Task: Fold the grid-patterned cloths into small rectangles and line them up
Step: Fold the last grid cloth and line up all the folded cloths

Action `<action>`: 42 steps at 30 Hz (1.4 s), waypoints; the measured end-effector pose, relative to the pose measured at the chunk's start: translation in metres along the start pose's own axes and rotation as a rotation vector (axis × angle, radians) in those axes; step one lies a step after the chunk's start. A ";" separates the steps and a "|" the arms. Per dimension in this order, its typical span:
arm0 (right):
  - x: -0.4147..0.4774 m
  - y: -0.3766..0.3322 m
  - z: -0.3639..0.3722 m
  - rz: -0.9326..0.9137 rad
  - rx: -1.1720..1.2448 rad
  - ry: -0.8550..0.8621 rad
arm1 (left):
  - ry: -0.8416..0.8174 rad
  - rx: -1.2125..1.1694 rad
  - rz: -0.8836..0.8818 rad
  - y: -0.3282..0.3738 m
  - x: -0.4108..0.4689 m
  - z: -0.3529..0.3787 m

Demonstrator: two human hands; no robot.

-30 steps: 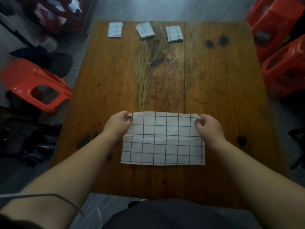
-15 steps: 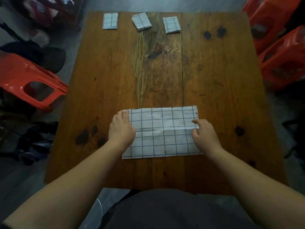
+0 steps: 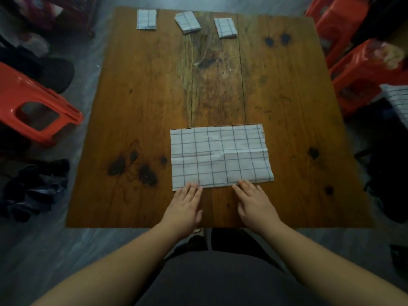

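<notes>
Two flat, straight-fingered hands, left hand (image 3: 185, 207) and right hand (image 3: 255, 204), fingertips on near edge of creased rectangular grid cloth (image 3: 220, 155).

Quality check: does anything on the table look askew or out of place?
Yes: in the far row, the middle folded cloth sits turned at an angle, while the left folded cloth lies square and the right folded cloth tilts slightly.

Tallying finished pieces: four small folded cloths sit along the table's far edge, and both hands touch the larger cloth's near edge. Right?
Not four: the head view shows three small folded cloths along the far edge of the table. The left hand and right hand do touch the near edge of the larger cloth.
</notes>
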State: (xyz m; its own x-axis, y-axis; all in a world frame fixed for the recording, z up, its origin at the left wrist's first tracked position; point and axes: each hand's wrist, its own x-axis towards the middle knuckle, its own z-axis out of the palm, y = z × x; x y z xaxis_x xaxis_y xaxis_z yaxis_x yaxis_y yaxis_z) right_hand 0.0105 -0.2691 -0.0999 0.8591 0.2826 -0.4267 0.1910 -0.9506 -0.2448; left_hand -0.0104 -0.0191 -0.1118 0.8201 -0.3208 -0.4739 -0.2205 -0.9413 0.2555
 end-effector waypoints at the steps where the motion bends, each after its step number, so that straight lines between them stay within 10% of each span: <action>1: 0.001 -0.003 0.001 0.003 -0.016 -0.019 | -0.005 -0.007 -0.018 -0.004 -0.001 0.003; 19: -0.011 0.048 0.008 0.293 -0.055 0.043 | 0.093 0.064 -0.120 -0.054 -0.030 0.023; 30: 0.002 -0.042 0.021 -0.052 -0.053 -0.011 | 0.075 0.007 -0.012 0.044 0.012 0.008; 42: -0.003 0.025 0.016 0.098 -0.109 -0.029 | 0.036 0.053 -0.045 -0.008 -0.001 0.020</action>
State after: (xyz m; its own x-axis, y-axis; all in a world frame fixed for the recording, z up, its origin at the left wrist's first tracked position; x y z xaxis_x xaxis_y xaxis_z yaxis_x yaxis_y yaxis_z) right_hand 0.0052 -0.2919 -0.1189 0.8625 0.1896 -0.4691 0.1585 -0.9817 -0.1053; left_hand -0.0201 -0.0131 -0.1296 0.8483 -0.2747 -0.4527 -0.2099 -0.9593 0.1887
